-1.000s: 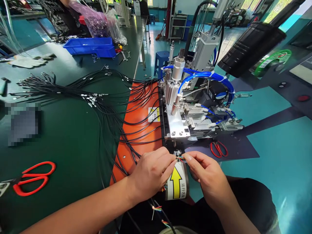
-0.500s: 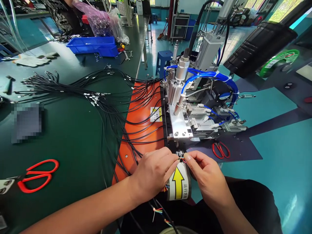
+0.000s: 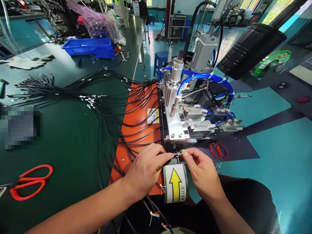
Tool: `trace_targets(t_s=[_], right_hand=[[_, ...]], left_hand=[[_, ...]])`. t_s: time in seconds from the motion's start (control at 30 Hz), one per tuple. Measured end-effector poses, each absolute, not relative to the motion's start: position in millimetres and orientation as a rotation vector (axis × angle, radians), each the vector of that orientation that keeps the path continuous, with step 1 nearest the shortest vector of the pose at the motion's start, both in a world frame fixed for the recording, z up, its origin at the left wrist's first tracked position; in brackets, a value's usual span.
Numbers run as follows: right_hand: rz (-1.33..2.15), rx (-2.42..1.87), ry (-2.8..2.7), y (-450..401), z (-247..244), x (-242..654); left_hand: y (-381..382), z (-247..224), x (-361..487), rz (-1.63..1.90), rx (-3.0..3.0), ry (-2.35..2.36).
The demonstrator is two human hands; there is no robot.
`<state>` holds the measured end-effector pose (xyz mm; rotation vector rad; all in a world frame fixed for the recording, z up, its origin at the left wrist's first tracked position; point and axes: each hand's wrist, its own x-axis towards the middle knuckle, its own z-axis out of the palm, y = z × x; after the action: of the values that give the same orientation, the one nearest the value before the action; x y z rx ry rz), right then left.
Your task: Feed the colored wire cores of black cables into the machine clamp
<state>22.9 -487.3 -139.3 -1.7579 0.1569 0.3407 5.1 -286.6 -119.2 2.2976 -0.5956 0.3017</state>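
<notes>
Both hands are closed in fingertip pinches: the left hand (image 3: 144, 170) and right hand (image 3: 203, 174) hold the multicoloured wires (image 3: 179, 153) between them, near the machine's near end. The other fingers are curled; the exact finger contact is too small to tell.

Dark green workbench (image 3: 65, 139): spans the left side. Pneumatic machine (image 3: 176, 125): stands right of centre, fitted with blue air tubing (image 3: 221, 79). Black cables (image 3: 103, 110): run from the left across the bench and over the orange panel (image 3: 138, 130) to the machine edge. Blue plastic tray (image 3: 89, 48): at the far left, on the bench. Rounded cover (image 3: 175, 183): just nearer than the pinched wires, with a yellow arrow label. Red-handled scissors (image 3: 31, 182): near left, on the bench. Second red-handled scissors (image 3: 218, 150): right of the machine's near end.
</notes>
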Motion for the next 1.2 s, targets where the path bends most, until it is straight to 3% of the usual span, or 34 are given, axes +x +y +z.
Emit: trace_targets(t_s=[1.2], right_hand=[[0.301, -1.895, 0.196, -484.2, -139.7, 25.0]], left_hand=[[-291.6, -123.2, 2.6, 0.323, 2.460, -0.606]])
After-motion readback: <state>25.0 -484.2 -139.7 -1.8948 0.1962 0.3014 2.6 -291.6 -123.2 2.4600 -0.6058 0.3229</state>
